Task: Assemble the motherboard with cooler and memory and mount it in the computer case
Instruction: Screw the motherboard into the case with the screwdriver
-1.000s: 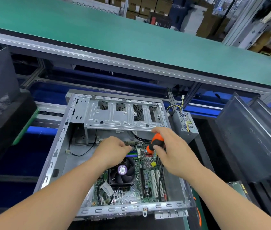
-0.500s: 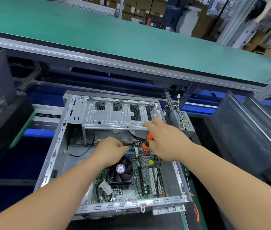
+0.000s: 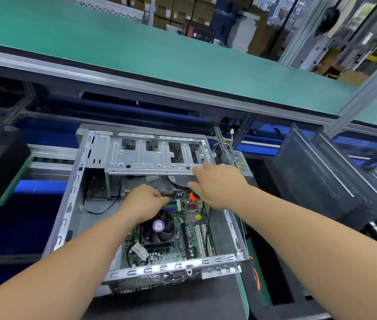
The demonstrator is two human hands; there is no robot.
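Right hand [image 3: 219, 183] around orange screwdriver [image 3: 193, 196]

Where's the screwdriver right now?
In the head view the orange-handled screwdriver is in the right hand, over the motherboard's far right corner, just below the drive bay bracket. Only part of its handle shows.

motherboard [image 3: 184, 229] in case [image 3: 67, 211], cooler [image 3: 157, 229] on it — drive cage [image 3: 150, 158] behind
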